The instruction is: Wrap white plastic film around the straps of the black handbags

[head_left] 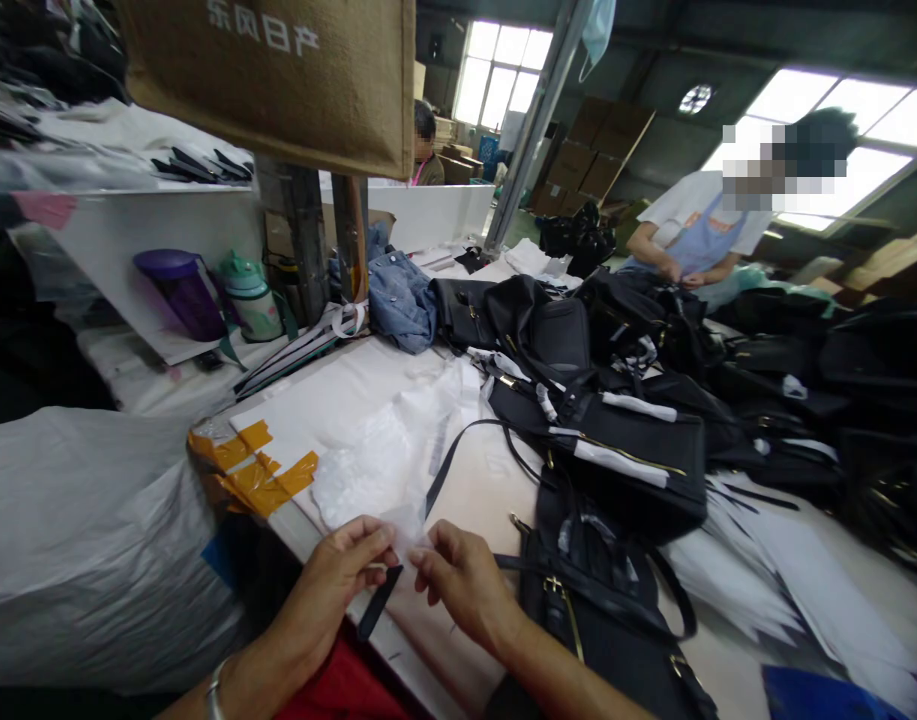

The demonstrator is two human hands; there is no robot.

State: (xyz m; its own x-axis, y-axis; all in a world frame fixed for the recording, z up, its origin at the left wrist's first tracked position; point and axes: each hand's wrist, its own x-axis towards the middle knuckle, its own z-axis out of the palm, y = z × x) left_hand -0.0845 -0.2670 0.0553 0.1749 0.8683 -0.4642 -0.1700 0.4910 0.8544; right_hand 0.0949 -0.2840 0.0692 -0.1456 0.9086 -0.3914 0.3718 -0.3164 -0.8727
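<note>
My left hand (336,580) is closed in a pinch on a thin white wrapping sheet (407,520) near the table's front edge. Facing it, my right hand (469,585) pinches the same sheet, fingers curled. A black strap end (379,603) pokes out under my left fingers; whether they grip it too, I cannot tell. Crumpled translucent plastic (375,455) lies just beyond both hands. To the right rests a black bag (578,640) with gold buckles, its strap (465,440) looping toward my hands.
Several black bags (638,450) are heaped across the table's right side. Orange tape (267,475) covers the left table corner. White sheets (750,570) lie at right. Bottles (252,295) and a denim cloth (402,305) sit farther back. A co-worker (698,230) stands across the table.
</note>
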